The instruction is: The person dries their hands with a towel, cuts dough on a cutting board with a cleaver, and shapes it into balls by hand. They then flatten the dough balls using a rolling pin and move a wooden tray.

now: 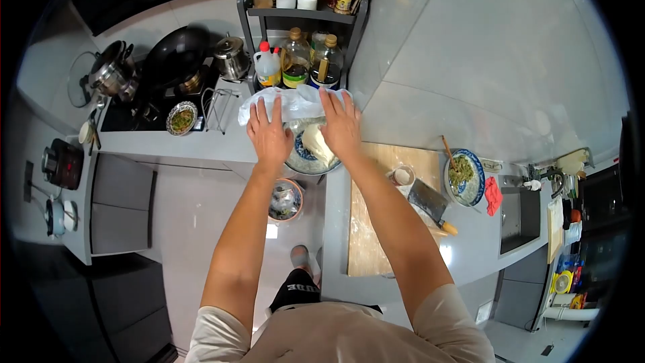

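Note:
A blue-patterned bowl (295, 161) stands at the counter's corner with a pale lump of dough (316, 142) in it. Over its far rim lies a crumpled clear plastic sheet (289, 104). My left hand (269, 131) is at the bowl's left side, fingers spread and fingertips on the plastic. On the right, my right hand (341, 124) has its fingers apart, also touching the plastic, with its palm side close to the dough. Neither hand is closed round anything.
A wooden board (366, 222) holds a cleaver (428, 200) and a small cup (403, 175). Right of it stands a bowl of green filling (463, 171). Bottles (295, 60) and a rack (302, 15) stand behind the plastic. A wok (176, 54) is at left, a bin (287, 200) below.

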Demonstrator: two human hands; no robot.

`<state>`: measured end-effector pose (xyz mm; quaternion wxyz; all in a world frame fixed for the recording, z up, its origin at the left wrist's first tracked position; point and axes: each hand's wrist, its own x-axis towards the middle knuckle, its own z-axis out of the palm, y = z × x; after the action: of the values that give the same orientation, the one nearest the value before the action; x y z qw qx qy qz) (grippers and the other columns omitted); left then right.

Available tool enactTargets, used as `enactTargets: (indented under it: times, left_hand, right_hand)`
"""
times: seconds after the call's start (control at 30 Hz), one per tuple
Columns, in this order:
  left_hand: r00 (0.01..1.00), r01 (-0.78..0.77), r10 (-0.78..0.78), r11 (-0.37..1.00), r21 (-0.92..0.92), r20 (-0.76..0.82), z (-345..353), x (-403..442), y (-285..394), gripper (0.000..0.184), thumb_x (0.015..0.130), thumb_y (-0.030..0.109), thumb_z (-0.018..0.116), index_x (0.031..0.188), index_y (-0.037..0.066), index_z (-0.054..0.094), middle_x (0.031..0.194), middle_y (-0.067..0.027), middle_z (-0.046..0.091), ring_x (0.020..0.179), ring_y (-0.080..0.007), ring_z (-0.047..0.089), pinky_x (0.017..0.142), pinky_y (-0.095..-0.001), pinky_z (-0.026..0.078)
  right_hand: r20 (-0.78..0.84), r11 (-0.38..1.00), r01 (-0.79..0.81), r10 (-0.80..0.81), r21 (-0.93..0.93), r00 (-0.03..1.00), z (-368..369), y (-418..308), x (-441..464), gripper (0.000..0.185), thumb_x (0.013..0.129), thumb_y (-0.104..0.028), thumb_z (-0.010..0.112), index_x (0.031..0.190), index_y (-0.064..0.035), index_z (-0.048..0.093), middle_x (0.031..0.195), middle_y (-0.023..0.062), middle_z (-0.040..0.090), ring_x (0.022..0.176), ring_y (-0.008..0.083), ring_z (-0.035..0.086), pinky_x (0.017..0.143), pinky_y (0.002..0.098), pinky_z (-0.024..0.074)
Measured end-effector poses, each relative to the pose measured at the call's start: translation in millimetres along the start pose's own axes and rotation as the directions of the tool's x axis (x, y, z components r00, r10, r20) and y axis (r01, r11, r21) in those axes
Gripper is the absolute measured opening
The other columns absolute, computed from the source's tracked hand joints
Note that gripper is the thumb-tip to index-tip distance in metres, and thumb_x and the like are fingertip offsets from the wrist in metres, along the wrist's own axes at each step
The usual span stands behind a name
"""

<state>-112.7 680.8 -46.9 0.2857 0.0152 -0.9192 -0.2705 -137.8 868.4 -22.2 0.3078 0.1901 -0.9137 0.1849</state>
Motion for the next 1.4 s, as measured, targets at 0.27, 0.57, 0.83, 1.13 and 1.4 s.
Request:
enactTargets:
  times: [0.27, 0.57, 0.83, 1.13, 1.4]
  left_hand:
    - [0.943, -0.095, 0.079, 0.995, 0.036, 0.324, 28, -36, -8, 0.056, 0.088, 0.035, 0.074, 0.142, 0.02, 0.07, 0.16, -0.0202, 0.049, 0.149, -0.048, 0.042, 0.122, -0.0612, 0.028]
    - [0.741, -0.136, -0.041, 0.968, 0.209, 0.67, 67, -52, 3, 0.065, 0.083, 0.045, 0.084, 0.138, 0.013, 0.069, 0.16, -0.0258, 0.047, 0.145, -0.0516, 0.046, 0.12, -0.0595, 0.039]
    - [0.976, -0.102, 0.098, 0.995, 0.009, 0.195, 35, -78, 62, 0.04, 0.085, 0.016, 0.078, 0.124, 0.006, 0.074, 0.137, -0.0208, 0.066, 0.128, -0.0416, 0.06, 0.108, -0.0513, 0.05]
    - [0.795, -0.103, 0.367, 0.867, -0.488, 0.484, 65, -267, 203, 0.033, 0.084, 0.007, 0.075, 0.117, 0.006, 0.076, 0.117, -0.0158, 0.07, 0.109, -0.0369, 0.066, 0.096, -0.0458, 0.056]
    - [0.799, 0.093, 0.013, 0.985, -0.144, 0.601, 64, -343, 291, 0.065, 0.084, 0.037, 0.083, 0.142, 0.011, 0.068, 0.138, -0.018, 0.064, 0.124, -0.0357, 0.062, 0.104, -0.0457, 0.055]
  right_hand:
    - [0.501, 0.976, 0.072, -0.167, 0.203, 0.849, -11, 32, -88, 0.024, 0.081, -0.017, 0.073, 0.101, -0.0183, 0.085, 0.102, 0.0058, 0.074, 0.099, 0.0293, 0.069, 0.096, 0.0473, 0.0521]
    - [0.451, 0.993, -0.077, 0.111, -0.092, 0.885, 14, 38, -109, 0.044, 0.093, -0.019, 0.069, 0.137, -0.014, 0.07, 0.15, 0.0151, 0.058, 0.14, 0.0373, 0.054, 0.114, 0.0492, 0.0487]
    - [0.126, 0.953, -0.217, 0.193, 0.212, 0.973, -97, 25, -172, 0.033, 0.089, -0.003, 0.073, 0.122, -0.0092, 0.075, 0.131, 0.0138, 0.068, 0.116, 0.0362, 0.066, 0.098, 0.0452, 0.056]
    - [0.228, 0.878, -0.472, 0.446, 0.074, 0.866, -223, 152, -364, 0.028, 0.086, 0.0, 0.074, 0.11, -0.0119, 0.079, 0.116, 0.0102, 0.073, 0.108, 0.0329, 0.068, 0.094, 0.0446, 0.0563]
    - [0.32, 0.926, -0.358, 0.377, -0.118, 0.869, -228, 243, -400, 0.033, 0.086, -0.013, 0.077, 0.118, -0.0174, 0.078, 0.111, 0.0013, 0.07, 0.111, 0.0288, 0.063, 0.095, 0.0496, 0.052]
